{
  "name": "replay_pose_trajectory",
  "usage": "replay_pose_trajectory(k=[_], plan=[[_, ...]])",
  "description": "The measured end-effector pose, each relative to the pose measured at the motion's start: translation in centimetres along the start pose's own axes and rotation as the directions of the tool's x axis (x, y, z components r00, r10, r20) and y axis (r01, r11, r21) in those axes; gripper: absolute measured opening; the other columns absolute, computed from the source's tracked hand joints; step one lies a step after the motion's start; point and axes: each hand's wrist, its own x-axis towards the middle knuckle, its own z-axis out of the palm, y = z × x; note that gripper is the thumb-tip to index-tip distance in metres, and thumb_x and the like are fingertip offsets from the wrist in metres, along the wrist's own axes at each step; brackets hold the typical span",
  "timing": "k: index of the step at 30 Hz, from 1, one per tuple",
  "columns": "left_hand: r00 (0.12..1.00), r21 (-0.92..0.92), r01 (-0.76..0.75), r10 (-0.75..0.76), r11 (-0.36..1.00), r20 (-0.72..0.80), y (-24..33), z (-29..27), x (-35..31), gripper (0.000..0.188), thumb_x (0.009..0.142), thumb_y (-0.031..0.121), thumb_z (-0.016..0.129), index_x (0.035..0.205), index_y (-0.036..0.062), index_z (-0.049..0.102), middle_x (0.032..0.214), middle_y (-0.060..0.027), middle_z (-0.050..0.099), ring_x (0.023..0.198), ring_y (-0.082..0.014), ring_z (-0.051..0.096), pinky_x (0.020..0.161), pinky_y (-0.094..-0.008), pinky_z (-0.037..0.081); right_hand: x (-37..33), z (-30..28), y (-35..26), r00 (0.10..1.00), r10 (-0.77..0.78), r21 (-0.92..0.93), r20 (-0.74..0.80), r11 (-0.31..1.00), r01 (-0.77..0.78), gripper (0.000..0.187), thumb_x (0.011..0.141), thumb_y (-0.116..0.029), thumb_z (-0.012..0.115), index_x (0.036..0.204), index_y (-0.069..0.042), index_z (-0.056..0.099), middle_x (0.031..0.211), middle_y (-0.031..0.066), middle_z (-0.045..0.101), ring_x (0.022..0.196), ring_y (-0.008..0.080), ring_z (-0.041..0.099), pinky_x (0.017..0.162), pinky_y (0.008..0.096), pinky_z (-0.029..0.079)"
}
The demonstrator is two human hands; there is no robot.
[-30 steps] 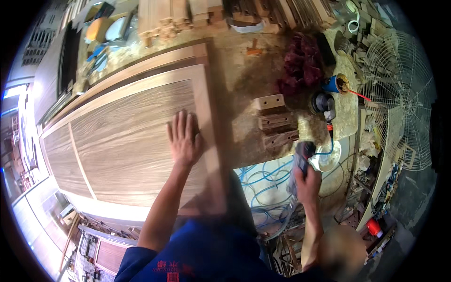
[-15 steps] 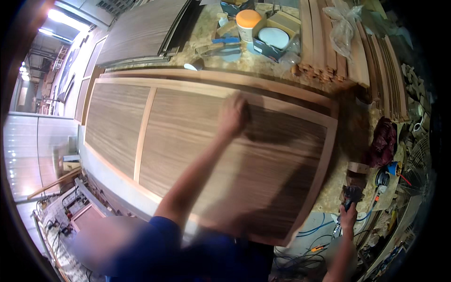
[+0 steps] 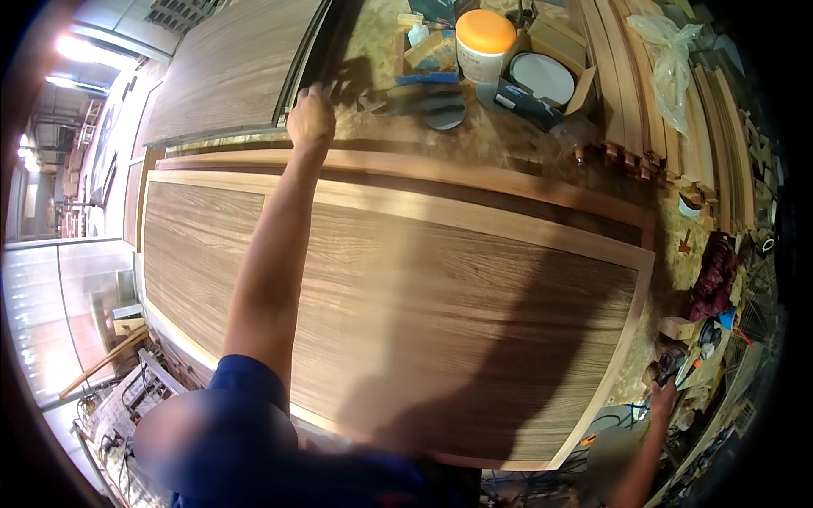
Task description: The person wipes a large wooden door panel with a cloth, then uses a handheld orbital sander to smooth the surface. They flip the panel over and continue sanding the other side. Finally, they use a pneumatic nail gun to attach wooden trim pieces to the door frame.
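Note:
My left hand (image 3: 311,120) is closed, reaching past the far edge of the framed wooden panel (image 3: 457,279), beside the ends of the stacked brown boards (image 3: 229,72). What lies in its fingers is too hidden to make out. The panel lies flat, with pale frame strips around dark wood-grain fields, and my arm crosses over it. At the far right my right hand (image 3: 663,396) grips a dark hand-held power tool (image 3: 669,362) by its handle, past the panel's right end. A grey disc (image 3: 444,108) lies on the bench to the right of my left hand.
An orange-lidded tub (image 3: 484,46), an open box with a white disc (image 3: 542,78) and a smaller box (image 3: 428,63) stand at the back. Long wooden strips (image 3: 631,85) and a plastic bag (image 3: 665,59) lie back right. Hoses and cables (image 3: 610,419) hang below right.
My left hand has moved left and away from me, off the panel to the bench behind. A small pale round piece there no longer shows. My right hand stays on the tool.

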Motion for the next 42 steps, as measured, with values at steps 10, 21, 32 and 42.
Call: replay_pose_trajectory(k=[10,21,32,42], plan=[[0.812,0.101,-0.546,0.496,0.832,0.307,4.8,9.4,5.4,0.028,0.103,0.025,0.062,0.130,0.0165,0.068,0.106,-0.0173,0.078,0.095,-0.0358,0.075,0.077,-0.0538,0.058,-0.7,-1.5,-3.1,0.972,-0.144,0.395,0.188,0.917,0.059,0.058,0.107,-0.016,0.068,0.159,-0.001,0.049,0.157,0.0173,0.058,0.142,0.0331,0.057,0.116,0.0495,0.046],[0.879,-0.616,-0.286,0.457,0.734,0.138,0.8,-2.7,-12.4,0.018,0.106,0.008,0.056,0.114,0.0063,0.072,0.086,-0.0044,0.064,0.079,-0.0171,0.064,0.070,-0.0313,0.050,-0.3,-2.2,-6.7,0.998,-0.055,-0.280,-0.013,0.959,0.049,0.042,0.095,-0.025,0.079,0.122,0.002,0.061,0.112,0.0302,0.068,0.106,0.0525,0.063,0.088,0.0584,0.050],[0.634,-0.767,0.319,0.477,0.557,0.609,21.1,-18.2,-54.8,0.013,0.100,0.001,0.070,0.112,-0.0033,0.074,0.099,-0.0111,0.074,0.079,-0.0176,0.074,0.071,-0.0310,0.058,-6.9,-3.9,-11.1,0.887,-0.323,0.164,-0.330,0.906,0.391,0.048,0.091,-0.020,0.084,0.131,-0.004,0.062,0.120,0.0196,0.070,0.104,0.0411,0.069,0.087,0.0476,0.056],[0.263,-0.902,-0.042,0.876,0.429,0.404,28.3,-22.7,-65.3,0.033,0.098,0.010,0.065,0.131,0.0103,0.067,0.104,-0.0133,0.072,0.085,-0.0392,0.071,0.072,-0.0482,0.058,-29.9,-1.4,-12.6,0.809,-0.542,0.687,0.227,0.678,0.262,0.011,0.093,0.003,0.075,0.104,0.001,0.074,0.100,0.0134,0.076,0.099,0.0285,0.075,0.086,0.0368,0.059]])
